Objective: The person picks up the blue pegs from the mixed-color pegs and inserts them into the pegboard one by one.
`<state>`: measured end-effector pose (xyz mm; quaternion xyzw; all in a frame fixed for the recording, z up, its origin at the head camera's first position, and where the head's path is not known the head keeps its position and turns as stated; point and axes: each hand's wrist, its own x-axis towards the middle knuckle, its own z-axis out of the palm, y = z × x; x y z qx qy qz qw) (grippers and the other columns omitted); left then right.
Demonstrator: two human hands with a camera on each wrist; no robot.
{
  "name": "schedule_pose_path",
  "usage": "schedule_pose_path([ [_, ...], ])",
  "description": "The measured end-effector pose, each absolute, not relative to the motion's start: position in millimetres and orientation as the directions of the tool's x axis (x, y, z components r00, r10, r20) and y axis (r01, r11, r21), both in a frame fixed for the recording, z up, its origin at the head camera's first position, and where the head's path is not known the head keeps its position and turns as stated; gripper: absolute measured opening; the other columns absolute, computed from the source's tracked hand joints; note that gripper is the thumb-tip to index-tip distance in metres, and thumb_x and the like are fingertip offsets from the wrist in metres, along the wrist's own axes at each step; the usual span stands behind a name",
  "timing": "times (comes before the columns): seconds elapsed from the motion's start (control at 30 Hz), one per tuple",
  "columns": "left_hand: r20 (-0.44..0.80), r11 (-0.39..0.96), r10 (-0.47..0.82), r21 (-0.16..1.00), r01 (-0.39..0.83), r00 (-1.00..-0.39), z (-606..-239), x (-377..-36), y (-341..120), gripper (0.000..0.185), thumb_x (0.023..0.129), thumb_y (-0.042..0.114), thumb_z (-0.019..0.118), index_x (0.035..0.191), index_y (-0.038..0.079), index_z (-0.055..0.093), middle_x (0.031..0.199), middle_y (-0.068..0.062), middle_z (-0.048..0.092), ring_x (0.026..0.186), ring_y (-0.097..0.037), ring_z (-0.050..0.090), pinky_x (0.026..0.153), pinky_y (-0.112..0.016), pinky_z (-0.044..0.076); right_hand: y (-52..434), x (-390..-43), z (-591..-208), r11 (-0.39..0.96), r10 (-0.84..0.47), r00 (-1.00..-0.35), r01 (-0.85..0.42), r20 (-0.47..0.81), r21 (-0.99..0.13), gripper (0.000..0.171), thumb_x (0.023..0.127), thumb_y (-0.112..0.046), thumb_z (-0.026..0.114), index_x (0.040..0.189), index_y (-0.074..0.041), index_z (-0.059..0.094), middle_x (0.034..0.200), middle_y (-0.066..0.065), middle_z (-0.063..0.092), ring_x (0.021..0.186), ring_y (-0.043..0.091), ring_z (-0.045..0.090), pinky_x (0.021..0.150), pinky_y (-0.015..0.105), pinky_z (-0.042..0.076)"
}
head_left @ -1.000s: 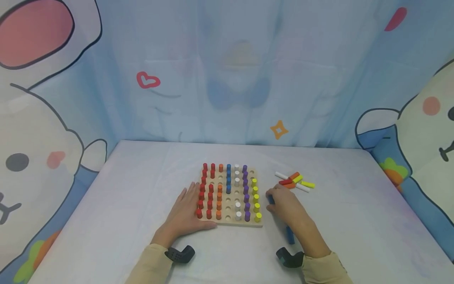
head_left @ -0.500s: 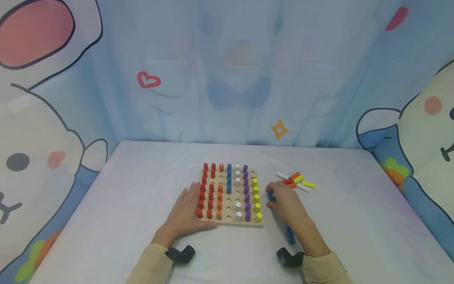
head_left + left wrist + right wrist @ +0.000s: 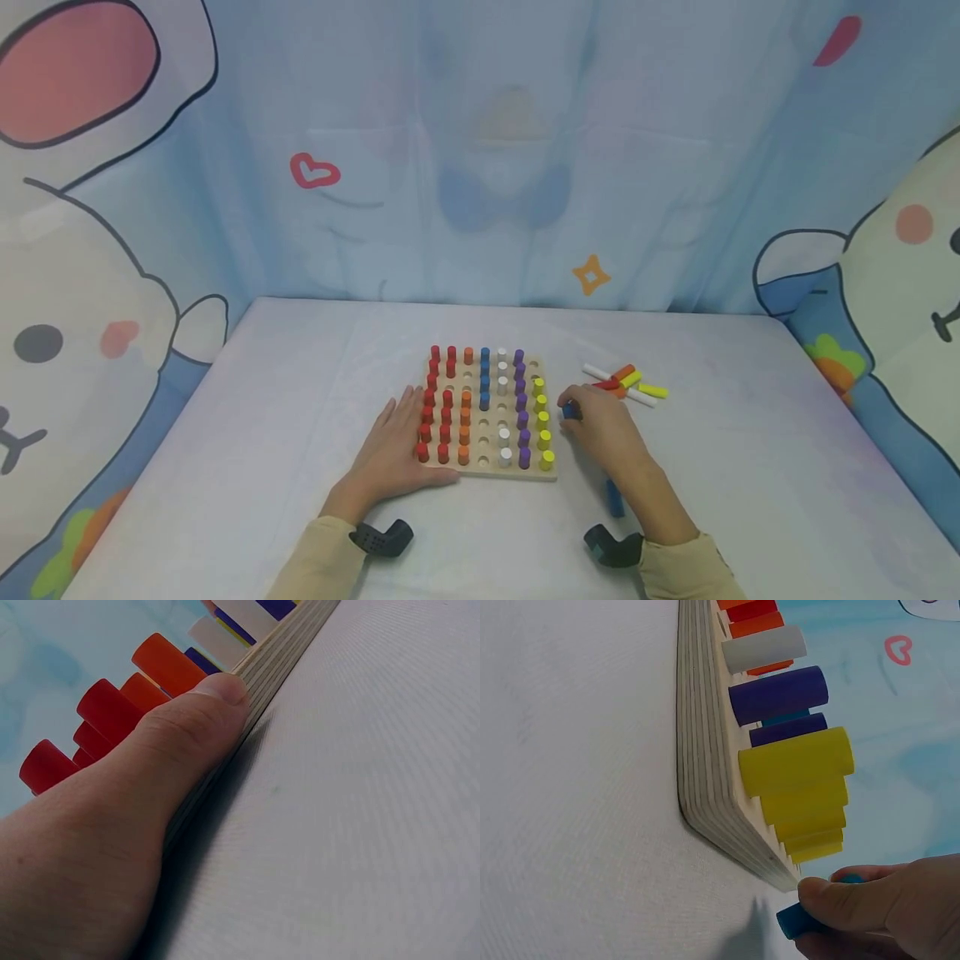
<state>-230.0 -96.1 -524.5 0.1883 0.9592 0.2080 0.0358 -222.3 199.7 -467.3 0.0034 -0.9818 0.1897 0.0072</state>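
right hand (image 3: 604, 423) pinches one blue peg (image 3: 797, 921), long axis seemingly tilted; outstretched left hand (image 3: 393, 446) touches one wooden pegboard (image 3: 492, 472).

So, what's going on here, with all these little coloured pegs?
A person is working at a wooden pegboard. The left hand rests against its left side, thumb along the near edge; the right hand pinches a blue peg just off the board's right side. A second blue peg lies near the right wrist, and a loose pile lies farther away. The board's blue column has open holes at its near end.
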Motion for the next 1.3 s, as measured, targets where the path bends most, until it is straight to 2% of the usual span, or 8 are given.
schedule_pose_path([
  [0.4,0.02,0.843,0.379,0.404,0.354,-0.925,-525.8,-230.5,-96.5,0.127,0.062,0.082,0.061,0.153,0.01,0.01,0.161,-0.005,0.013,0.149,-0.018,0.006,0.122,-0.042,0.008,194.2,-216.5,-456.6,0.921,-0.001,-0.998,-0.028,0.07,-0.388,0.026,0.081,-0.01,0.075,0.106,-0.007,0.07,0.102,0.012,0.071,0.095,0.027,0.066,0.086,0.043,0.056],
  [0.7,0.013,0.846,0.379,0.401,0.352,-0.925,-524.8,-230.7,-95.9,0.128,0.061,0.082,0.061,0.154,0.011,0.01,0.161,-0.004,0.013,0.149,-0.017,0.005,0.122,-0.042,0.008,191.5,-213.1,-449.4,0.924,-0.017,-0.986,-0.08,0.167,-0.375,0.013,0.082,-0.006,0.072,0.096,-0.006,0.073,0.096,0.009,0.07,0.091,0.026,0.066,0.083,0.041,0.057],
  [1.03,0.009,0.841,0.375,0.416,0.344,-0.927,-523.5,-229.9,-95.7,0.128,0.061,0.081,0.062,0.154,0.011,0.01,0.161,-0.004,0.013,0.149,-0.017,0.006,0.122,-0.042,0.008,181.7,-204.2,-440.0,0.901,-0.022,-0.956,-0.147,0.294,-0.408,0.014,0.084,-0.006,0.071,0.098,-0.006,0.073,0.1,0.007,0.064,0.09,0.023,0.064,0.079,0.037,0.059],
  [1.3,0.013,0.844,0.374,0.409,0.346,-0.927,-525.2,-230.7,-95.7,0.128,0.061,0.082,0.062,0.154,0.011,0.01,0.161,-0.004,0.013,0.149,-0.017,0.006,0.122,-0.043,0.008,168.0,-199.3,-436.4,0.879,-0.044,-0.936,-0.202,0.35,-0.431,0.022,0.081,-0.008,0.074,0.103,-0.008,0.071,0.101,0.005,0.065,0.088,0.019,0.066,0.075,0.033,0.059],
])
